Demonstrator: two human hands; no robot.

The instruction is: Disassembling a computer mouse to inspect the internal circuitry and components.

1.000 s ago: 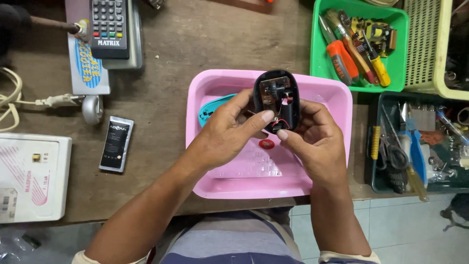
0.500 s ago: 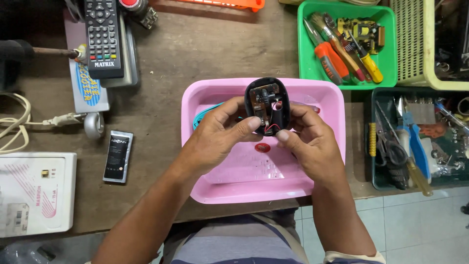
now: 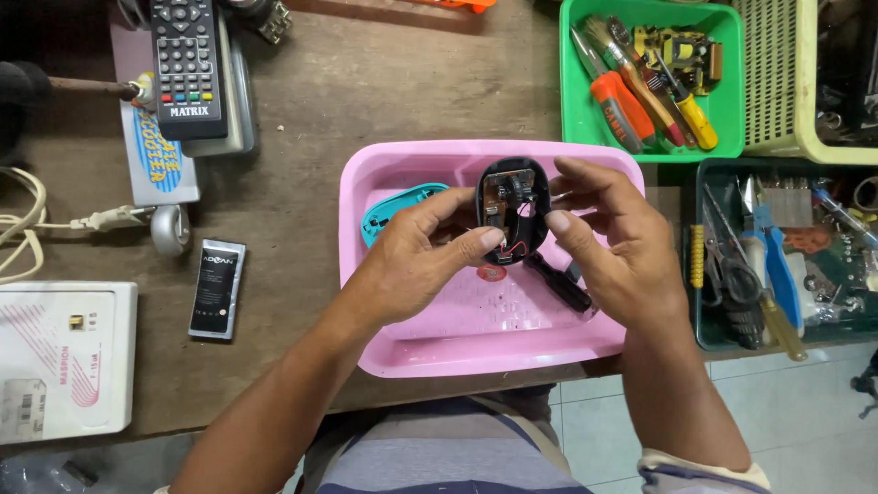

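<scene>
- One opened computer mouse base, black shell with its circuit board facing up, held above the pink tray between both hands.
- One left hand: grip pinching the mouse base, thumb pressed on its lower left edge, fingers curled behind it.
- One right hand: thumb tip touching the base's right edge, remaining fingers spread loosely above and beside it.
- One pink tray on the worktop, holding one teal mouse cover at its left wall, one small red round piece and one black oblong part.
- One green bin beyond the tray, holding brushes and screwdrivers; exact count unclear.
- One dark bin to the right, with scissors and pliers.
- One remote control, far left.
- One phone battery, left of the tray.
- One white box at the left edge.
</scene>
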